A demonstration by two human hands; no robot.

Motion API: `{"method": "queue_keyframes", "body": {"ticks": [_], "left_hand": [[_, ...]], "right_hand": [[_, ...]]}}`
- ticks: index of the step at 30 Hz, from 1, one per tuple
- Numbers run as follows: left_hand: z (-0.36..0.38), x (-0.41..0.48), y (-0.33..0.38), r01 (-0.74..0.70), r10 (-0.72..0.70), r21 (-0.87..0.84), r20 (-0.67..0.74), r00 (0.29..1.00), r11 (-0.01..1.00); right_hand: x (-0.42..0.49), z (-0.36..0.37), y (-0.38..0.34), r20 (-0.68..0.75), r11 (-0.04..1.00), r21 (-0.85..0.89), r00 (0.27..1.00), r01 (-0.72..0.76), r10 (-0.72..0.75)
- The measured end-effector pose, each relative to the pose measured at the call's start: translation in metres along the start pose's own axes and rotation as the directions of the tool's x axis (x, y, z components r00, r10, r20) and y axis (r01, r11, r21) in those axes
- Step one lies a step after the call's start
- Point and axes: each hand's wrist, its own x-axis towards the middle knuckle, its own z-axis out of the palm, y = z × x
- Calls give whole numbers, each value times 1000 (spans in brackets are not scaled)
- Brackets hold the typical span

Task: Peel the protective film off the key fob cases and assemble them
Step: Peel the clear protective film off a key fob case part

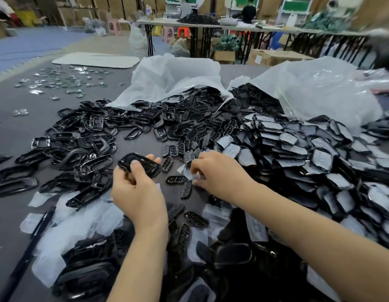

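My left hand [136,188] grips a glossy black key fob case shell [143,163] just above the grey table [13,136], thumb on its top. To its right, my right hand [213,171] pinches a small black part with a bit of pale film [187,165] at its fingertips. Loose button-frame inserts [175,179] lie on the table between both hands. A heap of open black shells [84,149] lies at the left. A large pile of film-covered pieces [298,153] fills the right side.
Two white plastic bags [178,77] spill black parts at the back of the table. Peeled films [80,219] and more shells lie near the front edge. Small shiny pieces [58,81] are scattered at the far left. A black pen [42,221] lies at the front left.
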Motion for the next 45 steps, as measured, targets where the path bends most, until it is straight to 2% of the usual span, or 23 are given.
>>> {"method": "queue_keyframes", "body": {"ticks": [3, 6, 8, 10, 12, 14, 16, 18, 19, 21, 24, 27, 35, 45], "left_hand": [[0, -1, -1, -7, 6, 33, 8, 1000, 999], [0, -3, -4, 48, -51, 61, 49, 998, 997], [1, -6, -6, 64, -73, 111, 77, 994, 992], [0, -7, -6, 46, -64, 163, 106, 992, 986], [-1, -6, -7, 32, -64, 203, 151, 986, 979], [1, -8, -5, 38, -85, 222, 207, 974, 974], [5, -16, 1, 69, -119, 168, 311, 943, 983], [11, -31, 10, 147, -176, 98, 456, 873, 984], [14, -41, 13, 185, -196, 73, 522, 830, 980], [18, -59, 15, 264, -234, 43, 615, 753, 964], [21, -77, 15, 355, -296, 61, 692, 659, 933], [24, -85, 17, 388, -330, 91, 720, 611, 917], [23, -85, 16, 356, -328, 131, 749, 576, 925], [22, -84, 12, 346, -315, 128, 764, 563, 929]], "right_hand": [[5, 3, -6, -39, 996, -80, 998, 36, -39], [5, 6, -9, -96, 999, -37, 995, -1, -2], [1, 6, -11, -152, 990, 113, 983, -88, 105], [-8, 3, -12, -243, 921, 361, 939, -146, 244], [-19, -3, -12, -317, 815, 560, 872, -147, 374], [-35, -9, -11, -323, 680, 723, 807, -127, 495], [-51, -14, -6, -260, 464, 884, 756, -65, 601], [-66, -15, 0, -125, 186, 983, 736, -1, 665], [-72, -14, 3, -84, 100, 995, 728, 21, 680], [-83, -13, 10, -55, 36, 998, 702, 41, 710], [-92, -13, 18, -36, -11, 998, 686, 64, 727], [-93, -14, 23, -25, -26, 998, 680, 65, 732], [-94, -16, 20, -22, 3, 1000, 712, 28, 702], [-95, -21, 20, -13, -25, 999, 754, 39, 657]]}}
